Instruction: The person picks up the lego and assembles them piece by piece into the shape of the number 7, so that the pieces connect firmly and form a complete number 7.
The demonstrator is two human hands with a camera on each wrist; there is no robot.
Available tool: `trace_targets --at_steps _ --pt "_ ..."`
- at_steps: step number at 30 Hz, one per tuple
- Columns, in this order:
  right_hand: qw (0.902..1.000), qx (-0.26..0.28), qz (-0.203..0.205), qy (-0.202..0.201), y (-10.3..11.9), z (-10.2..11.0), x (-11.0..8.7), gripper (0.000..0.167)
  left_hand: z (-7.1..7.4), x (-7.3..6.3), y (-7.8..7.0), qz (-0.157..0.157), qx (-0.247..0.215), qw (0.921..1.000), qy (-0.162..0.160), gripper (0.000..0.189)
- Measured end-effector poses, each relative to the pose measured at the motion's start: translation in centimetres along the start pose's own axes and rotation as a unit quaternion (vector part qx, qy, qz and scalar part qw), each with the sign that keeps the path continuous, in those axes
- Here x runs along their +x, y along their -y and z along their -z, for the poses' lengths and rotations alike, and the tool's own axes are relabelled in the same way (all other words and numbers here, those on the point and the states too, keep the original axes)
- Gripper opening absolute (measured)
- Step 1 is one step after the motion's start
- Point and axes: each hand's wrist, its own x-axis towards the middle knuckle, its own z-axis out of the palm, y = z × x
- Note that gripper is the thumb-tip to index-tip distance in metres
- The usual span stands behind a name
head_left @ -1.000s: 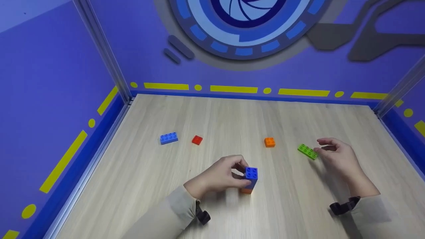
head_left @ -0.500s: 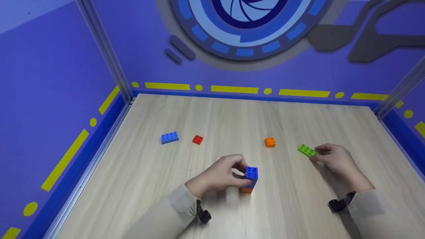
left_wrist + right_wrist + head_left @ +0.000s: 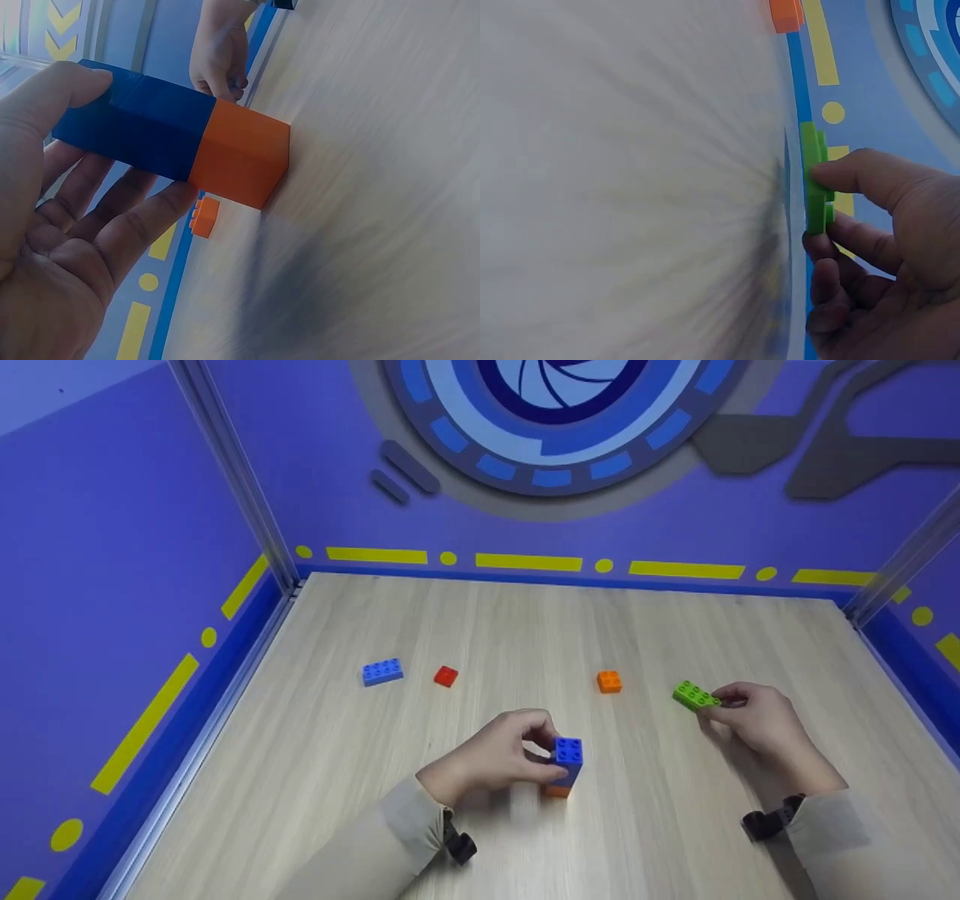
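My left hand [image 3: 502, 754] grips a small tower of toy building bricks between thumb and fingers. Its upper part is dark blue [image 3: 568, 751], four-sided with studs on top, and an orange brick [image 3: 241, 154] forms the bottom. The left wrist view shows the thumb on one blue face and fingers along the opposite side. Over to the right, my right hand [image 3: 761, 720] pinches one end of a flat green brick [image 3: 691, 696], its studs facing up. In the right wrist view the thumb [image 3: 855, 171] lies over the green brick's studded side, with a shadow on the tabletop beside it.
Between the hands and farther back is a small orange brick [image 3: 609, 682]. A red brick [image 3: 445, 676] and a longer blue brick [image 3: 382, 672] lie at the left. Blue-purple panels [image 3: 135, 607] wall the wooden tabletop [image 3: 517, 630] at the back and sides.
My right hand has come in around the green brick's near end and now pinches it; the brick has tilted and lifted slightly. The left hand and the tower stay where they were.
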Motion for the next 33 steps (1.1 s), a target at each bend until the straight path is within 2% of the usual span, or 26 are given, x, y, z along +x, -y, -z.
trace_targets --at_steps 8,19,28,33 --pt "0.9992 0.002 0.010 -0.039 1.4 0.2 -0.5 0.054 0.1 0.0 0.1 -0.002 0.005 1.0000 0.001 0.026" --pt "0.9918 0.027 0.073 -0.101 4.8 0.1 -1.8 0.042 0.1 0.3 0.3 -0.005 -0.003 1.0000 0.004 0.027" --pt "0.9875 0.055 0.112 -0.096 8.2 -0.5 -3.3 0.035 0.1 0.3 0.4 -0.004 0.007 0.9999 0.008 0.028" --pt "0.9810 0.073 0.155 -0.090 10.3 -1.0 -4.3 0.030 0.2 0.3 0.4 0.000 0.002 1.0000 0.007 0.028"
